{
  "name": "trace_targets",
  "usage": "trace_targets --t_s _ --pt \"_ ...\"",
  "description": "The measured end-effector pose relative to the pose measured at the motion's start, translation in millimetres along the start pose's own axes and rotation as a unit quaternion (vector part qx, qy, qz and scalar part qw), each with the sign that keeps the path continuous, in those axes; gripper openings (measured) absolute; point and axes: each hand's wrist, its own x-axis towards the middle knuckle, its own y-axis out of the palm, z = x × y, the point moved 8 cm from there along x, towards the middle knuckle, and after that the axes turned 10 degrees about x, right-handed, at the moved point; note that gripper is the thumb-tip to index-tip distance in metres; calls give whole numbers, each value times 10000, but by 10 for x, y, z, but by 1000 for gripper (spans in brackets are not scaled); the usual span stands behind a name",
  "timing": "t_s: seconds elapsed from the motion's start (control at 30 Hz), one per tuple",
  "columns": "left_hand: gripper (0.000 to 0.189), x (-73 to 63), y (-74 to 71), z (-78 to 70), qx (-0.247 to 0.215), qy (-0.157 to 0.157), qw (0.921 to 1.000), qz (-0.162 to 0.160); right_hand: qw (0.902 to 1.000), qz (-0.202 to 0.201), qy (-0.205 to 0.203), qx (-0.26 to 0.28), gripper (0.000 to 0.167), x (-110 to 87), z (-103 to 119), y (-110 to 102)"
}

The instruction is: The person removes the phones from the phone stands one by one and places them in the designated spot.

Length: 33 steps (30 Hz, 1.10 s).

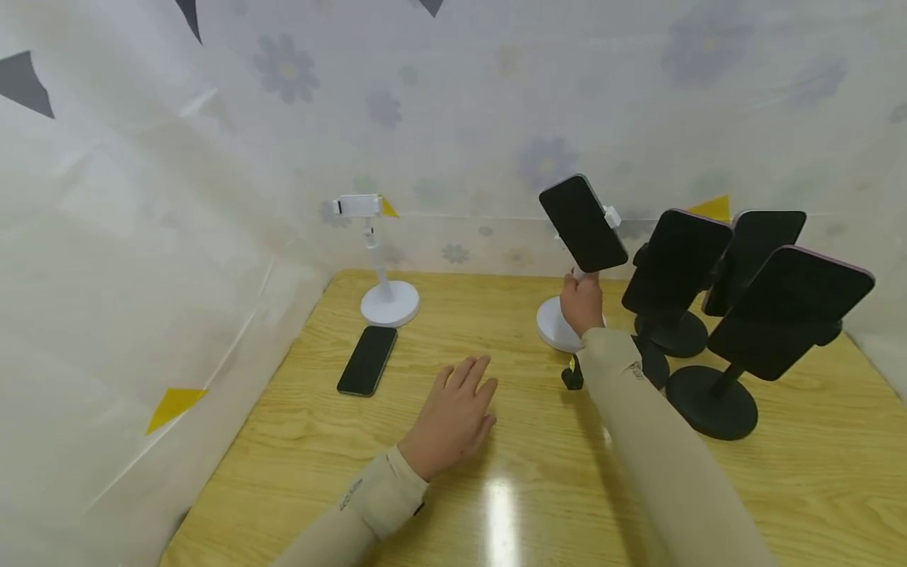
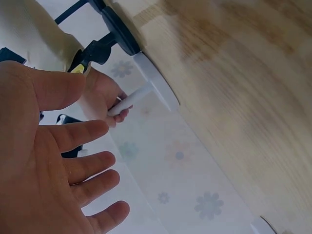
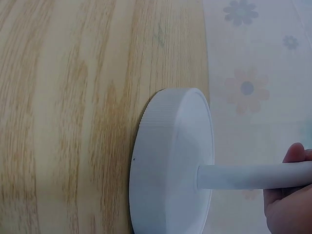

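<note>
My right hand grips the post of a white phone stand near the back of the table. A dark-screened phone sits tilted in that stand's clamp. In the right wrist view the round white base rests on the wood, and fingers wrap the post. Over the middle of the table is my left hand, its fingers straight and spread, holding nothing. Left of it lies another phone, flat and screen up. Behind that phone stands a second white phone stand with no phone in its clamp.
On the right, black phone stands crowd together, holding phones up at an angle. A small black piece with a yellow mark is beside my right sleeve. A flower-patterned curtain hangs behind the wooden table.
</note>
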Motion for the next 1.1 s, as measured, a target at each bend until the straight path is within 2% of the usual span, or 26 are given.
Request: trace_targets --t_s 0.3,0.57,0.77,0.93,1.1 --pt "43 16 -14 -7 -88 -40 9999 -114 10000 65 -6 25 46 -1 1 -15" --pt "43 -13 -21 -36 -23 -65 9996 -279 9986 160 293 406 44 -57 -31 -28" --pt "45 2 -11 1 67 -202 9997 -88 9983 196 353 428 47 -63 -12 -47" --pt "46 -12 -36 47 76 -285 9996 -41 9985 414 232 287 41 -105 41 42" --pt "46 -7 -54 78 153 -333 9992 -166 9958 918 -42 27 27 -177 148 216"
